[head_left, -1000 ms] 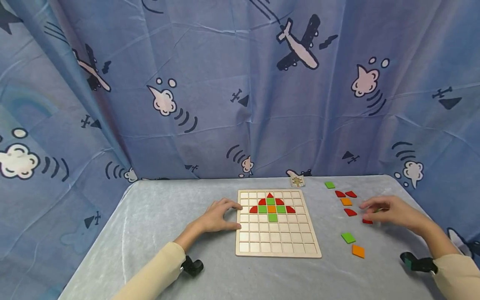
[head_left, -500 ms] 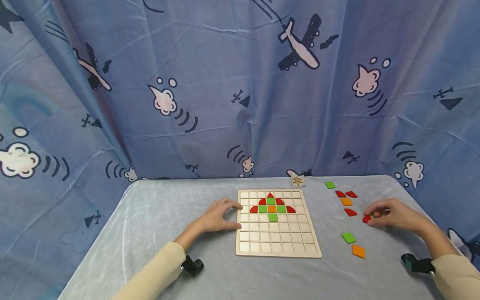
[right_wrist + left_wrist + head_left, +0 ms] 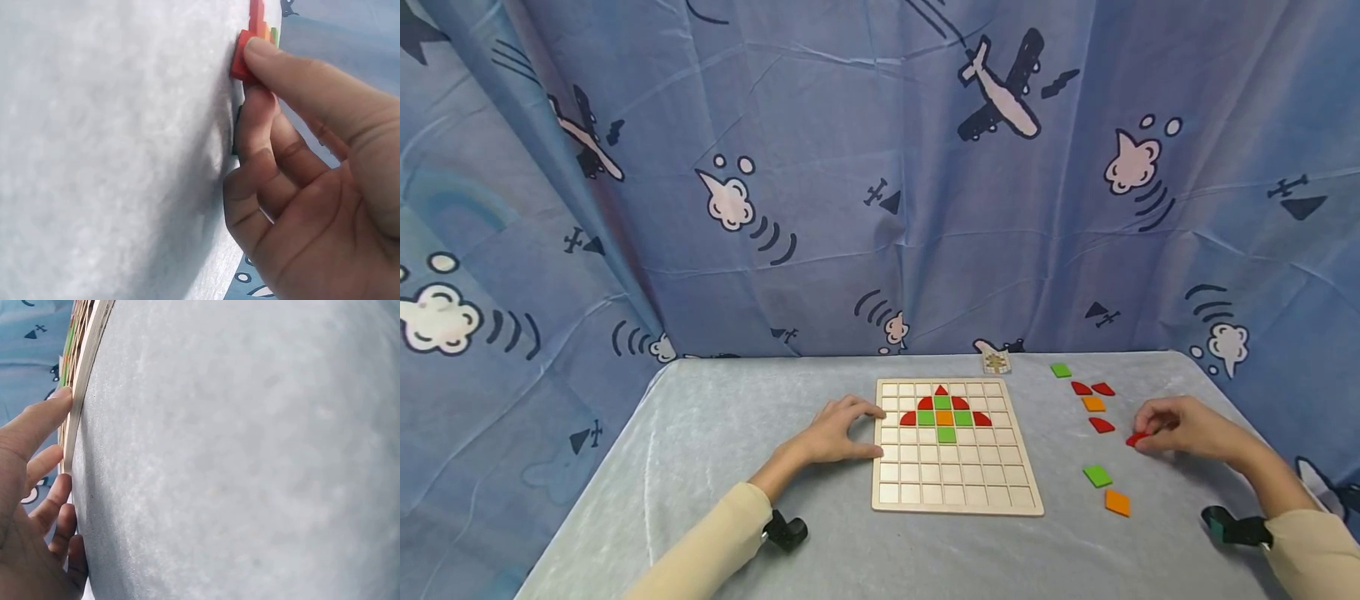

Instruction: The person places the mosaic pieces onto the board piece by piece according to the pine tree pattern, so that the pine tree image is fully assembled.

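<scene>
Wooden grid board (image 3: 955, 493) holds tiles (image 3: 943, 418) between the hands, left (image 3: 831, 433) spread wide, right (image 3: 1183, 429) pinching a red piece (image 3: 239, 59).

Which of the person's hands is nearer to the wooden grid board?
The left hand: it touches the left edge of the wooden grid board. The right hand is apart from the board, off to its right, pinching a red piece.
</scene>
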Motion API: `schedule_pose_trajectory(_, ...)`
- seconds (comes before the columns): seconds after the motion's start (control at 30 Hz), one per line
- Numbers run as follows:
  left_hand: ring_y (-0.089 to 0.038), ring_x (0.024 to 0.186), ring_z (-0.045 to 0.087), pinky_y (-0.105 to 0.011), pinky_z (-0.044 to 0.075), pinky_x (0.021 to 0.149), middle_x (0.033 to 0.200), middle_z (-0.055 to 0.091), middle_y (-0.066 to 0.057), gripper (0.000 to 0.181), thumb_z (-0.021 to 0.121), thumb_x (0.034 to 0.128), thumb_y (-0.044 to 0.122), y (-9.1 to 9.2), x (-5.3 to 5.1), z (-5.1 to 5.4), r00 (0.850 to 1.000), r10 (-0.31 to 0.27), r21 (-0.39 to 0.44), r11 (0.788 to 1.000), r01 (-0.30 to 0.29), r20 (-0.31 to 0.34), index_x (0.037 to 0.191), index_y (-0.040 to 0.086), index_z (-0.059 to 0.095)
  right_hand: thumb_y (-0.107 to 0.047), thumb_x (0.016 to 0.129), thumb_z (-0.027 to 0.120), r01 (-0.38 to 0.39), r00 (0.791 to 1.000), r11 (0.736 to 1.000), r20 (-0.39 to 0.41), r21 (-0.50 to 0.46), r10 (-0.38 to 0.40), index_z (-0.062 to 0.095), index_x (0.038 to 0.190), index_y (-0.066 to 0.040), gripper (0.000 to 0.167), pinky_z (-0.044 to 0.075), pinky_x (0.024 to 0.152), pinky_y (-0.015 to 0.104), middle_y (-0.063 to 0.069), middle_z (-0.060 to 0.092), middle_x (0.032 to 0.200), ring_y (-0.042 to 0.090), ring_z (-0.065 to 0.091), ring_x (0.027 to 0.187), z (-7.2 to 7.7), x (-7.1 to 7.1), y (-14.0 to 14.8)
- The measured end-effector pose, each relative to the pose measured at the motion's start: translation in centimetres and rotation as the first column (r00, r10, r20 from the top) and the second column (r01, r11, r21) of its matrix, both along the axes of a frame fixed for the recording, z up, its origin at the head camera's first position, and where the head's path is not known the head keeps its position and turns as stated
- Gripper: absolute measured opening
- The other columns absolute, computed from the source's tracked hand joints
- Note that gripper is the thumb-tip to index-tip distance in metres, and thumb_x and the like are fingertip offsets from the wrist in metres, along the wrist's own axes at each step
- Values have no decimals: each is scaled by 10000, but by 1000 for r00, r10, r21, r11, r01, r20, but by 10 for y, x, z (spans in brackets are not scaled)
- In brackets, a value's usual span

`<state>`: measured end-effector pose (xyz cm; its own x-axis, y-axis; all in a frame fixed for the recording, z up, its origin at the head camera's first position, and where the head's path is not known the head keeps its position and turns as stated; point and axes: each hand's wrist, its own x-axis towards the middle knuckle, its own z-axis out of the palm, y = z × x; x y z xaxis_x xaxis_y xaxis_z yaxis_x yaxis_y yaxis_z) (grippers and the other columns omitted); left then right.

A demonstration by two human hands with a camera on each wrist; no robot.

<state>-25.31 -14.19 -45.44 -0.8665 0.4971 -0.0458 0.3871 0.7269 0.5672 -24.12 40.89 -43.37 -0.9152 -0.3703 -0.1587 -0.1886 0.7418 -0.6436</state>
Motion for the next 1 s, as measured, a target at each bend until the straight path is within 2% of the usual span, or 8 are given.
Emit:
schedule_pose_trajectory(0.2, -257, 1277, 446, -515, 361, 1073, 1382, 533, 17, 574, 780, 815, 465, 0, 0, -1, 1000, 1, 5, 1000, -1, 0, 1329, 292, 590, -181, 890, 726, 0, 1000, 999, 23, -49, 1, 618, 976, -46, 193, 429, 572, 237, -46, 620, 787, 112, 531, 652, 2, -1, -2)
schedule_pose_trajectory(0.43, -265, 1276, 446, -526, 361, 1068, 1381, 534, 6, 573, 780, 817, 461, 0, 0, 0, 1000, -2, 8, 1000, 2, -2, 1328, 282, 592, -221, 922, 695, 1, 999, 996, 32, -89, 2, 615, 1027, -43, 221, 476, 606, 251, -15, 629, 818, 151, 563, 697, 6, 0, -18)
schedule_pose_trajectory(0.73, -257, 1254, 454, -518, 366, 1054, 1376, 540, 7, 576, 779, 816, 464, 0, 0, 1, 1000, -7, 14, 1000, 7, -10, 1329, 276, 595, -297, 905, 716, 56, 998, 994, 2, -98, -56, 618, 1023, -78, 267, 535, 687, 266, 34, 633, 925, 55, 583, 837, 10, -3, -46)
schedule_pose_trajectory(1.0, -264, 1251, 454, -523, 366, 1051, 1376, 539, 1, 576, 778, 819, 461, 1, 1, 0, 1000, -5, 11, 1000, 6, -15, 1330, 270, 595, -274, 894, 731, 56, 998, 986, -30, -156, -61, 610, 1042, -52, 293, 518, 675, 260, 63, 651, 938, 67, 599, 814, 7, -6, -72)
